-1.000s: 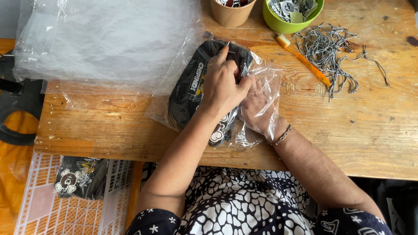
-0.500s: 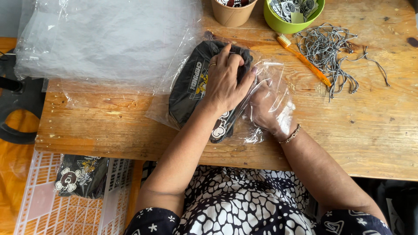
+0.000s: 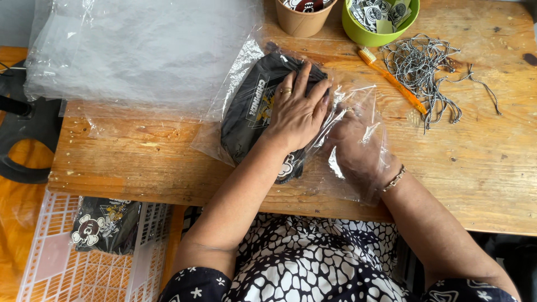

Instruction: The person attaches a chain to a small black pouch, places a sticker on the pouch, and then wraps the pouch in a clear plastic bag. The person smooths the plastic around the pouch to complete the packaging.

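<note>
A black printed fabric pouch lies partly inside a clear plastic bag on the wooden table. My left hand presses flat on top of the pouch, fingers spread, a ring on one finger. My right hand is inside the open end of the bag, seen through the film, with a bracelet at the wrist; its fingers reach toward the pouch's edge.
A stack of clear plastic bags covers the table's left. At the back stand a brown paper cup and a green bowl of tags. An orange toothbrush lies beside black-and-white cords. Another bagged pouch rests in a white crate.
My right hand has drawn back toward the bag's open end, stretching the film. My left hand has flattened on the pouch, which has slid slightly further into the bag.
</note>
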